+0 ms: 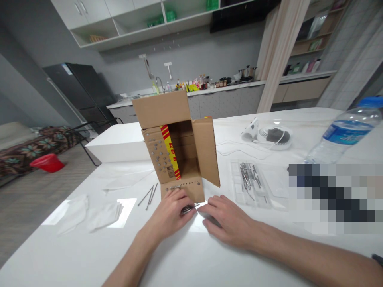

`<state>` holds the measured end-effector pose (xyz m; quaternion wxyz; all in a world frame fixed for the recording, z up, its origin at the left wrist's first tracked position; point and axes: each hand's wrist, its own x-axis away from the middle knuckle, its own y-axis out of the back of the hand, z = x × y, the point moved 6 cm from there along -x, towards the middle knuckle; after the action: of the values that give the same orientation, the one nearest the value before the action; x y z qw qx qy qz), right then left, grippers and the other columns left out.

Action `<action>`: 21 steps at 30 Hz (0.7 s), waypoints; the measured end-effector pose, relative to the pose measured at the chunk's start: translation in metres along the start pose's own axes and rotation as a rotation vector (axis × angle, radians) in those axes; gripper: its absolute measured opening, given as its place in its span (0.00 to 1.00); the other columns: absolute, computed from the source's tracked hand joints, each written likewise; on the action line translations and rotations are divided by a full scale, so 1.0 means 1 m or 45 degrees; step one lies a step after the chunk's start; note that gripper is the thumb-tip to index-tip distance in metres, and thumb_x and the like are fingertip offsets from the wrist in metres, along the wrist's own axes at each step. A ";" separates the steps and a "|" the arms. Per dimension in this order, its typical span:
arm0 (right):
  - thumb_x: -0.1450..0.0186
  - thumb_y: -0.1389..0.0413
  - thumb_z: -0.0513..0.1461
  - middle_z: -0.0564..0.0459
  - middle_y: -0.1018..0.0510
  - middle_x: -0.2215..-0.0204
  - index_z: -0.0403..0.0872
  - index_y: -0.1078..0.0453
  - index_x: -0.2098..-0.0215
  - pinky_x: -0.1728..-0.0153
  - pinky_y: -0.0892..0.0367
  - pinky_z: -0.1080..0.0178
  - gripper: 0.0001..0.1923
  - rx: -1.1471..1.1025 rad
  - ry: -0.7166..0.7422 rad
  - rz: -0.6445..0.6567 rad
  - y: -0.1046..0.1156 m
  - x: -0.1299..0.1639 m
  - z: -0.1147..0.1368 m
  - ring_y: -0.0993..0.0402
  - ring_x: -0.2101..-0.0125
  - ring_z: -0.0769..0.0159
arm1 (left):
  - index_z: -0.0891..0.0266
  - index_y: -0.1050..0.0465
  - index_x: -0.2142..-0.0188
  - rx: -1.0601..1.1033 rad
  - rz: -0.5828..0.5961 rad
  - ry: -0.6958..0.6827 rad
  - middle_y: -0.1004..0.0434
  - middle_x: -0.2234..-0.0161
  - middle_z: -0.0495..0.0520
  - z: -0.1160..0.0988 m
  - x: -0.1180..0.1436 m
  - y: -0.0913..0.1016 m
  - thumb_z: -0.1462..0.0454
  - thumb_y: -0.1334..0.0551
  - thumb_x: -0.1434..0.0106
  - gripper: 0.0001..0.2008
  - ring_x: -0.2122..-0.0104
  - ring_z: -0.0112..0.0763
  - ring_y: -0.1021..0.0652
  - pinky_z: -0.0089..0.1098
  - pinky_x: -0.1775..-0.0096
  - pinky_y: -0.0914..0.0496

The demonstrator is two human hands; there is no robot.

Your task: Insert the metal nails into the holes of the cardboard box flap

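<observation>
Before the cardboard box [176, 147], left hand [172, 213] seemingly closed on nails [188, 208]; right hand [229, 221] flat, fingers apart.

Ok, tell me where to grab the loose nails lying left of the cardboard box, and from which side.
Take the loose nails near their middle, pinching across the thin shanks from above. They lie flat on the white table, slanted and close together, with bare table around them. That is only a judgement. The left hand is nearest; it already holds other nails against the cardboard box.

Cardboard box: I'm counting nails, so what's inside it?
The cardboard box shows bare brown walls and red-yellow tape at its opening; its bottom is hidden behind the front flap.
</observation>
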<state>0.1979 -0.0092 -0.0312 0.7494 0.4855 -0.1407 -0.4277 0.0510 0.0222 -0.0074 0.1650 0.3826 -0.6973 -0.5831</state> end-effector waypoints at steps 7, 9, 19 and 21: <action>0.32 0.48 0.37 0.49 0.25 0.64 0.46 0.28 0.52 0.58 0.42 0.57 0.11 0.011 0.005 -0.002 0.000 0.000 -0.001 0.31 0.61 0.60 | 0.59 0.25 0.65 -0.014 0.065 0.004 0.24 0.66 0.53 0.000 0.000 -0.007 0.65 0.41 0.31 0.07 0.63 0.37 0.25 0.39 0.58 0.33; 0.32 0.48 0.37 0.49 0.25 0.64 0.46 0.28 0.52 0.58 0.42 0.57 0.11 0.013 0.005 -0.001 0.000 0.000 -0.001 0.31 0.61 0.60 | 0.60 0.26 0.66 -0.035 0.066 0.010 0.25 0.66 0.53 0.001 0.000 -0.008 0.66 0.42 0.31 0.08 0.63 0.37 0.25 0.39 0.59 0.33; 0.32 0.48 0.37 0.50 0.26 0.65 0.47 0.28 0.53 0.60 0.43 0.57 0.11 0.035 0.013 -0.002 -0.002 0.000 -0.001 0.32 0.62 0.60 | 0.61 0.30 0.66 -0.119 0.045 -0.004 0.27 0.66 0.53 -0.004 0.000 -0.010 0.66 0.45 0.29 0.09 0.64 0.37 0.27 0.37 0.60 0.33; 0.32 0.48 0.37 0.50 0.26 0.65 0.47 0.28 0.53 0.59 0.42 0.57 0.10 0.032 0.006 0.003 -0.002 0.000 -0.001 0.32 0.62 0.60 | 0.61 0.30 0.65 -0.140 0.073 -0.005 0.26 0.65 0.53 -0.005 0.000 -0.010 0.65 0.44 0.30 0.07 0.63 0.38 0.26 0.38 0.59 0.33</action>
<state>0.1978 -0.0084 -0.0333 0.7439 0.4958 -0.1448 -0.4240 0.0575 0.0187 -0.0151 0.2010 0.3519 -0.6753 -0.6163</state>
